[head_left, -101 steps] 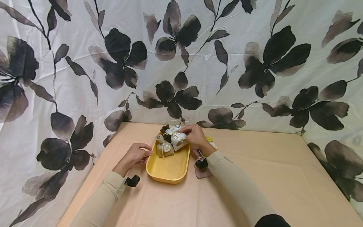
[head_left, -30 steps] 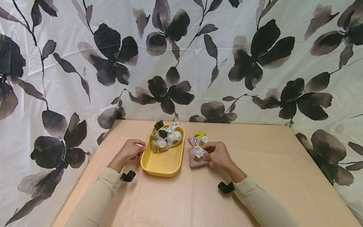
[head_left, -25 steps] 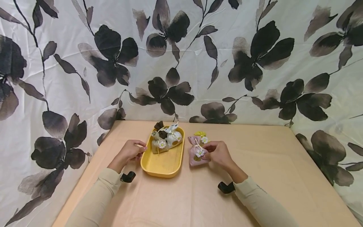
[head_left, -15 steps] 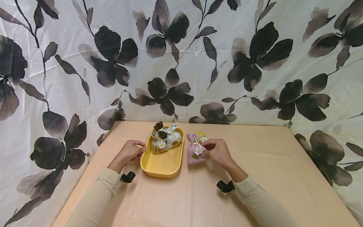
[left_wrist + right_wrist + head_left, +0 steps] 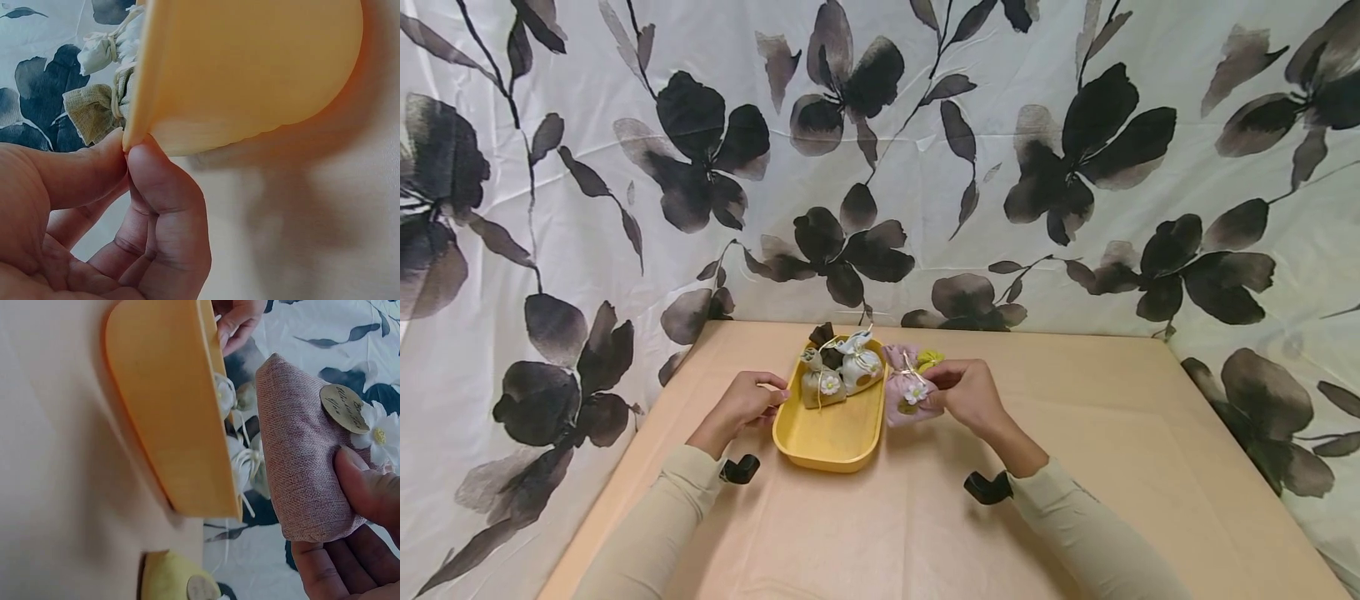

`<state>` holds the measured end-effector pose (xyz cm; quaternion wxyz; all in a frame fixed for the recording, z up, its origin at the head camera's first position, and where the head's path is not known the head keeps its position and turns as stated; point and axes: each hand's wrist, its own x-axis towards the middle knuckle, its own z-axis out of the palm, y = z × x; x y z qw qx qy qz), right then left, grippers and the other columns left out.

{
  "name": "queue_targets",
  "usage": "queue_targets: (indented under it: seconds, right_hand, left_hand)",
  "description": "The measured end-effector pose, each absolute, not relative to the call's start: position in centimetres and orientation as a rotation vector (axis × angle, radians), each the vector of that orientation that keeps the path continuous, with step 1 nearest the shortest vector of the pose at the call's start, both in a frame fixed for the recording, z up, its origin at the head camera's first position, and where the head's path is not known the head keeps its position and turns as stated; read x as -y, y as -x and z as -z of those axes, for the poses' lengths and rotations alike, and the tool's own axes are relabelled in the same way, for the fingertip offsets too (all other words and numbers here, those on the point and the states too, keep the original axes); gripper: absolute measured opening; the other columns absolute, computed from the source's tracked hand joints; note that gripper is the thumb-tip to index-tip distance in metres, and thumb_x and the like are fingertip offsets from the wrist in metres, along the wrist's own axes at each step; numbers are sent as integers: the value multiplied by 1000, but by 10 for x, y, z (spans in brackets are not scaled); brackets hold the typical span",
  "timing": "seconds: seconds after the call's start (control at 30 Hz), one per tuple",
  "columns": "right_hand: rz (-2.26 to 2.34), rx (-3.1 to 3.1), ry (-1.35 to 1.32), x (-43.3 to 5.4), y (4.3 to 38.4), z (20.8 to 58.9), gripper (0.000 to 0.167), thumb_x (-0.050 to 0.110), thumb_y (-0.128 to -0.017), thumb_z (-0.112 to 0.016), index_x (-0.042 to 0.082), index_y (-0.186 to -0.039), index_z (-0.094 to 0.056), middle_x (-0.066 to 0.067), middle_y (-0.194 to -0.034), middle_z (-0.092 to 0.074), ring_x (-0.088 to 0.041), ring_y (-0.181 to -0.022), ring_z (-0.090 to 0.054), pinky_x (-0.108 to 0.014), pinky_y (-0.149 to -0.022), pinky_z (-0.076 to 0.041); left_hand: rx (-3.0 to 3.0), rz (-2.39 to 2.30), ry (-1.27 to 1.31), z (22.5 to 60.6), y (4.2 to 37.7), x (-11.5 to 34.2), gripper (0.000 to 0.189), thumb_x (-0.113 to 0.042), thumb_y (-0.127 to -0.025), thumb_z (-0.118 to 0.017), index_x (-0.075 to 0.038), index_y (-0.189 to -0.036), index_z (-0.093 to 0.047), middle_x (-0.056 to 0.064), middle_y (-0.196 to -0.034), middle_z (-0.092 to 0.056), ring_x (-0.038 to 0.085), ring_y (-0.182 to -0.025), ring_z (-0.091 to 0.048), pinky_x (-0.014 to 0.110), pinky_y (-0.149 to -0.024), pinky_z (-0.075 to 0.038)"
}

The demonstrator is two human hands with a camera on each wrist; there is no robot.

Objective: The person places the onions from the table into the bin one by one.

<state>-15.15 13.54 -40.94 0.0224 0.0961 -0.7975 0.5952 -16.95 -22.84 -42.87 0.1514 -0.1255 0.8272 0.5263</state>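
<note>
Right hand (image 5: pixel 970 396) is holding the pink pouch (image 5: pixel 904 407) by its side: thumb is pressing on the front near a white flower (image 5: pixel 378 432), fingers are curling behind. Pouch is hanging clear of the table (image 5: pixel 1075 400), just right of the yellow tray (image 5: pixel 826 446) and close to its rim; can't tell if it's touching. Round tag (image 5: pixel 344 408) with handwriting is lying beside the flower, text too small to read.

Left hand (image 5: pixel 748 402) is pinching the tray's left rim between thumb and finger. Tray is sitting on the table, carrying three pouches at its far end: tan pouch (image 5: pixel 820 390) in front, white pouch (image 5: pixel 861 369) on the right, dark brown pouch (image 5: pixel 830 357) behind.

Yellow pouch (image 5: pixel 169 575) is resting on the table right of the tray; in head view the pink one is partly covering it. Floral cloth (image 5: pixel 970 208) is hanging behind the table.
</note>
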Motion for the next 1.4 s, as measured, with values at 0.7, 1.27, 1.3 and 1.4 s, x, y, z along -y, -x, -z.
queue_targets:
  seconds: [0.7, 1.27, 1.3, 1.4]
  right_hand:
    - [-1959, 2407, -416, -98, 157, 396, 24, -17, -73, -79, -7, -94, -79, -21, -93, -78, -18, -78, -72, -23, -68, -60]
    - [-1939, 2451, -415, -68, 158, 394, 24, -15, -74, -81, -3, -94, -81, -17, -92, -79, -15, -78, -72, -23, -70, -61]
    - [-1938, 2454, -412, -66, 158, 394, 24, -15, -74, -81, -3, -94, -81, -17, -92, -79, -15, -78, -72, -23, -70, -61]
    - [-1937, 2455, -395, -61, 159, 395, 24, -16, -73, -81, -2, -93, -81, -17, -90, -79, -15, -78, -71, -23, -69, -60]
  left_hand:
    - [-2400, -1487, 382, 427, 169, 229, 28, -12, -99, -69, -2, -125, -69, 8, -78, -65, 12, -57, -58, 25, -53, -52]
    - [-2393, -1503, 359, 429, 172, 230, 26, -11, -99, -69, -1, -123, -69, 6, -74, -64, 11, -55, -58, 23, -50, -52]
    - [-2391, -1504, 360, 430, 172, 230, 26, -10, -99, -69, -1, -123, -70, 6, -74, -64, 11, -55, -58, 23, -50, -52]
    - [-2388, -1506, 361, 430, 172, 230, 25, -11, -99, -70, -2, -122, -70, 6, -74, -65, 12, -55, -58, 24, -51, -53]
